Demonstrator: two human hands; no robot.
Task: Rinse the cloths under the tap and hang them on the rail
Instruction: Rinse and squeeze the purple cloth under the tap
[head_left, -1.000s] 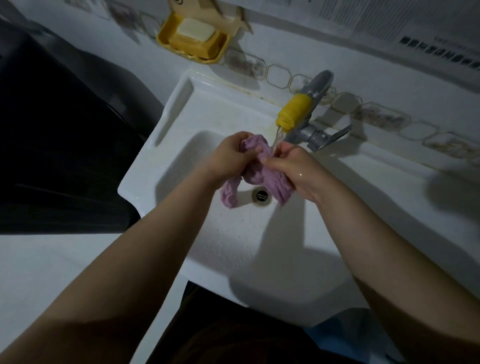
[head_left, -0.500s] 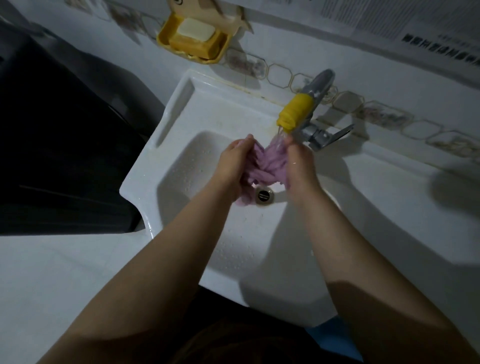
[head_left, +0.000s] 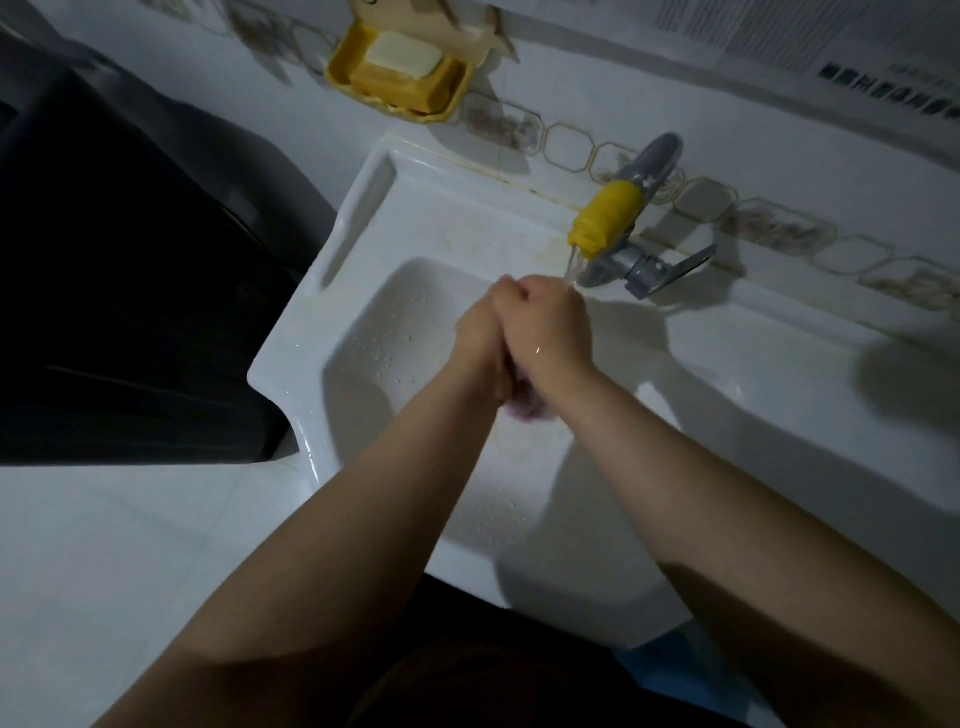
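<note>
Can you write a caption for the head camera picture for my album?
Two hands squeeze a purple cloth under the running tap over a white sink.

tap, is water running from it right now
Yes, a thin stream falls from the tap's yellow nozzle onto the hands.

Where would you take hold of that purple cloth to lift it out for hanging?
Probably the purple cloth tuft poking out below the clasped left hand and right hand. Come from the near, underside: it is the only exposed part, the rest is balled between the palms.
</note>
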